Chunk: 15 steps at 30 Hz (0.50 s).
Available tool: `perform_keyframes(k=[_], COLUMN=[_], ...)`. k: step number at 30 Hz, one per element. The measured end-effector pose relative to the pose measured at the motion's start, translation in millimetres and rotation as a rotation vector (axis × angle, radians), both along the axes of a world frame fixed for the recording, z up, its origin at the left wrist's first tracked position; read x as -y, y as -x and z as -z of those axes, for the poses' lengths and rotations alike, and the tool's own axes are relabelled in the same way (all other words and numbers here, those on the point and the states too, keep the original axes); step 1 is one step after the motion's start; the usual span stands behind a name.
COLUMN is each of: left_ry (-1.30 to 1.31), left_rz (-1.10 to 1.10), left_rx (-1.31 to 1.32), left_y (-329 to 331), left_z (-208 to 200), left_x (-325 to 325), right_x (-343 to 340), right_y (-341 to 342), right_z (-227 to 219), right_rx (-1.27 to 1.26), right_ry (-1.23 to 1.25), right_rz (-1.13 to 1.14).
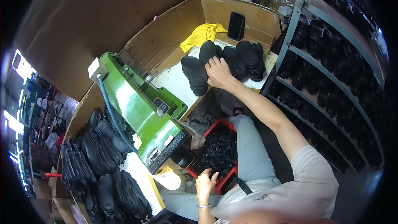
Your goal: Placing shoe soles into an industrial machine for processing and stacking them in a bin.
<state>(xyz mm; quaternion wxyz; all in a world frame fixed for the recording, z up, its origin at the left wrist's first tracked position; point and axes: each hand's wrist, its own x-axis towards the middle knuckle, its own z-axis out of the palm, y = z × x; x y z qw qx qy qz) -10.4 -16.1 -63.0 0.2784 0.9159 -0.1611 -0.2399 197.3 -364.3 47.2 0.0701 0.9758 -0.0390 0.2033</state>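
Observation:
My right hand (pixel 219 73) reaches across to the row of black shoe soles on the white table. Its fingers curl over the near end of one black shoe sole (pixel 207 52), hiding part of it. A stack of soles (pixel 194 76) stands just to the left of that hand, and another stack (pixel 251 60) to its right. Lower down, my left hand (pixel 206 185) is held over my lap with thumb and fingers apart and nothing in it. It is near the red crate (pixel 229 181) of black scraps and the green machine (pixel 143 114).
Heaps of black soles (pixel 101 153) lie left of the machine. Cardboard walls (pixel 174 25) edge the table, where a yellow cloth (pixel 203 35) and a black phone-like slab (pixel 236 25) sit. A metal rack (pixel 327 64) loaded with dark items rises on the right.

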Motion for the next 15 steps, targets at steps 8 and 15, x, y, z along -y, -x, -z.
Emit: perform_keyframes(k=[8, 15], left_ry=[-0.035, -0.017], left_rz=[0.003, -0.046], left_rx=[-0.042, -0.015], left_y=[9.6, 6.9], left_z=[2.4, 1.9], left_x=[-7.4, -17.6], right_x=[93.3, 108.9], right_y=[31.3, 39.5], right_z=[-28.1, -16.0], right_rx=[0.054, -0.082], right_ry=[-0.193, -0.192], right_rz=[0.637, 0.732])
